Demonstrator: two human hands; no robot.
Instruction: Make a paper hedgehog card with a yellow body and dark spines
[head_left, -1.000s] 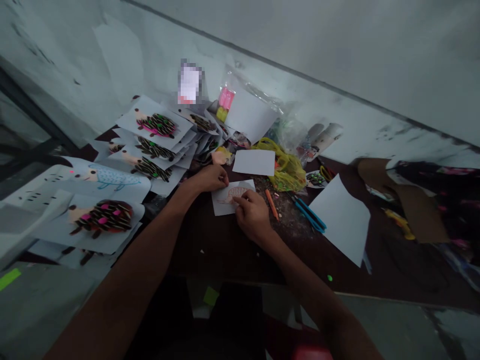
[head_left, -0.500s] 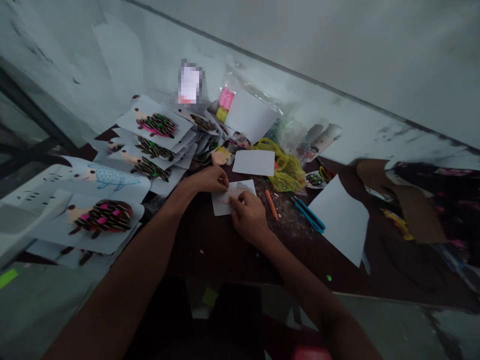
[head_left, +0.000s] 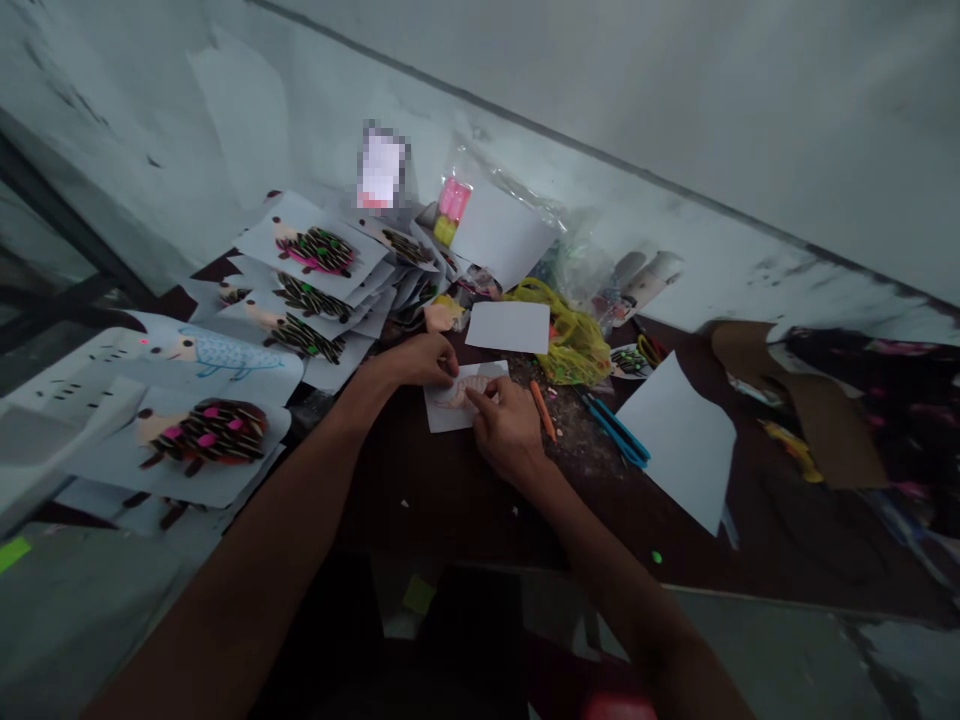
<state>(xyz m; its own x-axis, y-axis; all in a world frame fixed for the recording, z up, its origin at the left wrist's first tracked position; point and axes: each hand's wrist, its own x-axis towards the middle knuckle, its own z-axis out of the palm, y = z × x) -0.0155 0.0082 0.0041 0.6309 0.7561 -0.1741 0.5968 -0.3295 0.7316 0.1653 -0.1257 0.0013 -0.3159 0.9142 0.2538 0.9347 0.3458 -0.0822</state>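
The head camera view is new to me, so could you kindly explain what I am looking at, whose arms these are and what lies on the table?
The picture comes from a camera worn on a person's head, looking forward and down, so the two bare arms reaching in from below are that person's own. There is no machine here. The left hand presses on the upper left edge of a small white card with an orange drawing on it. The right hand rests on the same card, fingertips pinched together on the drawing; whether it holds anything is too small to tell. On the dark table lie an orange pen, blue scissors, blank white sheets, a yellow mesh bag, and, to the left, a pile of finished hedgehog pictures.
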